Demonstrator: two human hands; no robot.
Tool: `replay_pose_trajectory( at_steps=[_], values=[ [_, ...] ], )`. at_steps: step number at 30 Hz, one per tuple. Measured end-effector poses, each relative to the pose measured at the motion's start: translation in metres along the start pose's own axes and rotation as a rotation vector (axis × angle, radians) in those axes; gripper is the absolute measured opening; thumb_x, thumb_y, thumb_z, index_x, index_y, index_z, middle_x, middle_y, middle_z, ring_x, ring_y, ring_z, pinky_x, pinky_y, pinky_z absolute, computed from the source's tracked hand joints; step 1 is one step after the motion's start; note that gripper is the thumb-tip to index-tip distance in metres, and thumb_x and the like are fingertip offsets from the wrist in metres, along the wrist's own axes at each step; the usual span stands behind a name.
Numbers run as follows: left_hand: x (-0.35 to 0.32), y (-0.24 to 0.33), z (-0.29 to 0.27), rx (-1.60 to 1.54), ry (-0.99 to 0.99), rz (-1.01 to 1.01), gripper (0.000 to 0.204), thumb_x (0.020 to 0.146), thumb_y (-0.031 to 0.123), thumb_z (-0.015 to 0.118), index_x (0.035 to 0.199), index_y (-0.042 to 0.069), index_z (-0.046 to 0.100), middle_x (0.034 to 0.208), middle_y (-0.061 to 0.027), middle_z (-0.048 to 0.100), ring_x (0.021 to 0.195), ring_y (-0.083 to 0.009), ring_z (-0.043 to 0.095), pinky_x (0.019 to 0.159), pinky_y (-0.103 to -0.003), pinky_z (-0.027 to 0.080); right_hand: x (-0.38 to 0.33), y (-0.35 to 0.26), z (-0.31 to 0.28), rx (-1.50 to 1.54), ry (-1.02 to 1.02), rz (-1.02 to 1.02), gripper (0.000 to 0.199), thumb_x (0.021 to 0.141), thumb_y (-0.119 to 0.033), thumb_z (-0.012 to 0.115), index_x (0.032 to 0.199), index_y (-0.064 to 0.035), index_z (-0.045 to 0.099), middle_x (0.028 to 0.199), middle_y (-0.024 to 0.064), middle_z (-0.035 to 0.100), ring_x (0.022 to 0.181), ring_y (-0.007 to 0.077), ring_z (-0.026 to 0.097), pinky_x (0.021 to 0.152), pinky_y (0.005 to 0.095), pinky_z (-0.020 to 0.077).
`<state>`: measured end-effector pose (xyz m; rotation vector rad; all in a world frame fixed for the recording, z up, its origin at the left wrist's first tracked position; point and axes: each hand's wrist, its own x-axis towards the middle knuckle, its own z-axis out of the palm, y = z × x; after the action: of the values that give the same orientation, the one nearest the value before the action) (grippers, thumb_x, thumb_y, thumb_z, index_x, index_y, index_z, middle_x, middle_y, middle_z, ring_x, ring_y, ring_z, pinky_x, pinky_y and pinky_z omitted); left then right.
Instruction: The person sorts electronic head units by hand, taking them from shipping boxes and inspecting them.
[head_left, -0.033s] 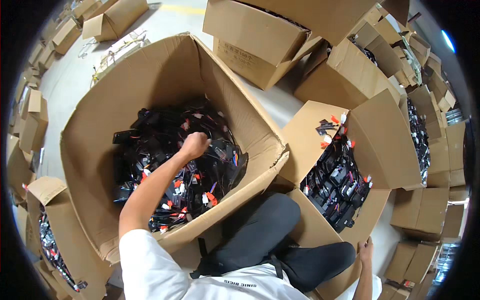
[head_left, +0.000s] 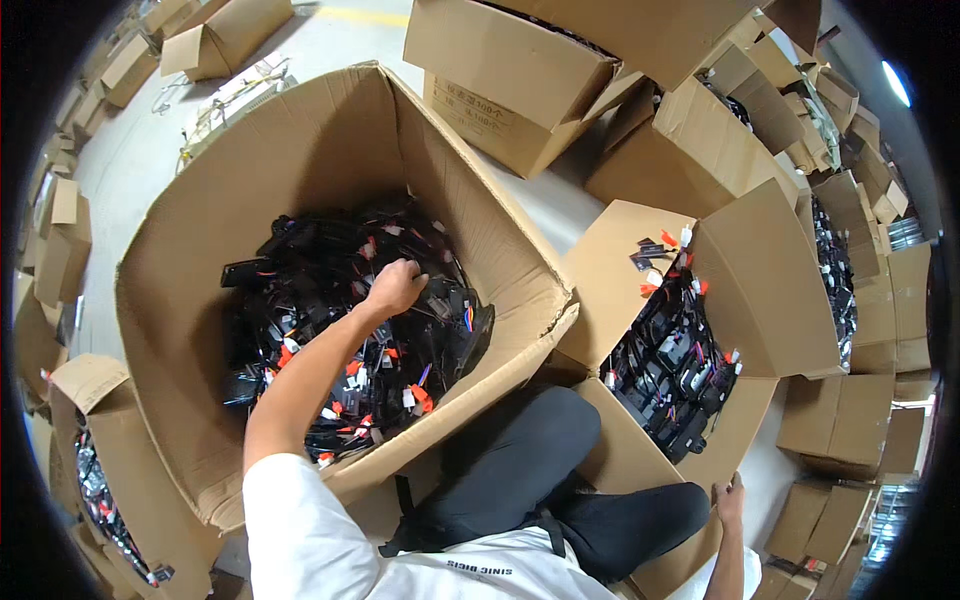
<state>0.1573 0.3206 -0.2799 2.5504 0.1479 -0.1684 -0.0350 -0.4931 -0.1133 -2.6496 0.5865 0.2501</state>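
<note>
My left hand reaches into a large open cardboard box. Its fingers are curled in among a heap of black electronic modules with wires and red and white connectors; whatever they grip is hidden. At the lower right, my right hand closes on the edge of a cardboard flap. That flap belongs to a smaller open box, which holds more black wired modules. A few modules with red connectors lie on its upper left flap.
My bent legs lie between the two boxes. Behind stand more cartons. An open box of wired parts is at the lower left. Further boxes line both sides, and a wire rack shows at the far right.
My left hand has shifted very slightly, and its fingers show a little more. The whole view has moved a few pixels. My right hand keeps its place at the flap.
</note>
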Motion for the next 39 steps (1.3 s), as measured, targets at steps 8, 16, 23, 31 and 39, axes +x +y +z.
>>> replay_pose_trajectory(
  at_steps=[8, 16, 23, 31, 39],
  values=[
    [0.033, 0.014, 0.049, 0.434, -0.358, 0.069, 0.047, 0.083, 0.047, 0.070, 0.106, 0.007, 0.071, 0.113, -0.0142, 0.070, 0.115, -0.0322, 0.059, 0.100, -0.052, 0.041, -0.031, -0.061, 0.009, -0.310, -0.093, -0.028, 0.034, 0.084, -0.015, 0.068, 0.111, 0.0049, 0.067, 0.109, 0.0244, 0.065, 0.102, 0.0385, 0.065, 0.091, 0.0425, 0.0508],
    [-0.017, -0.004, -0.052, -0.115, -0.328, 0.022, 0.045, 0.064, 0.026, 0.082, 0.096, -0.003, 0.069, 0.095, -0.0251, 0.070, 0.091, -0.0364, 0.069, 0.081, -0.042, 0.054, -0.037, -0.170, 0.003, -0.149, -0.178, -0.126, 0.028, 0.090, -0.013, 0.065, 0.113, 0.0023, 0.066, 0.098, 0.0208, 0.071, 0.092, 0.0255, 0.070, 0.084, 0.0344, 0.0526],
    [-0.081, 0.109, -0.245, -0.677, 0.112, 0.185, 0.037, 0.077, 0.017, 0.080, 0.102, -0.004, 0.064, 0.085, -0.0031, 0.066, 0.077, -0.0080, 0.062, 0.071, -0.025, 0.053, -0.047, -0.414, 0.032, 0.350, -0.234, -0.616, 0.047, 0.090, -0.013, 0.063, 0.131, 0.0067, 0.055, 0.123, 0.0188, 0.066, 0.119, 0.0279, 0.061, 0.106, 0.0371, 0.0437],
    [-0.092, 0.195, -0.232, -1.203, -0.130, 0.497, 0.044, 0.092, 0.035, 0.070, 0.115, -0.002, 0.061, 0.090, -0.0020, 0.065, 0.084, -0.0093, 0.063, 0.077, -0.026, 0.054, -0.087, -0.554, 0.053, 1.273, -0.355, -0.632, 0.053, 0.079, -0.017, 0.081, 0.121, -0.0002, 0.054, 0.107, 0.0081, 0.063, 0.095, 0.0177, 0.063, 0.090, 0.0321, 0.0512],
    [-0.010, 0.046, -0.003, -0.120, -0.087, 0.330, 0.028, 0.087, 0.024, 0.060, 0.082, -0.003, 0.067, 0.069, -0.0173, 0.068, 0.068, -0.0352, 0.068, 0.066, -0.046, 0.053, -0.052, -0.333, -0.072, 1.742, 0.031, -0.620, 0.043, 0.092, -0.030, 0.069, 0.127, -0.0070, 0.058, 0.127, 0.0102, 0.064, 0.109, 0.0241, 0.062, 0.093, 0.0396, 0.0502]
  ],
)
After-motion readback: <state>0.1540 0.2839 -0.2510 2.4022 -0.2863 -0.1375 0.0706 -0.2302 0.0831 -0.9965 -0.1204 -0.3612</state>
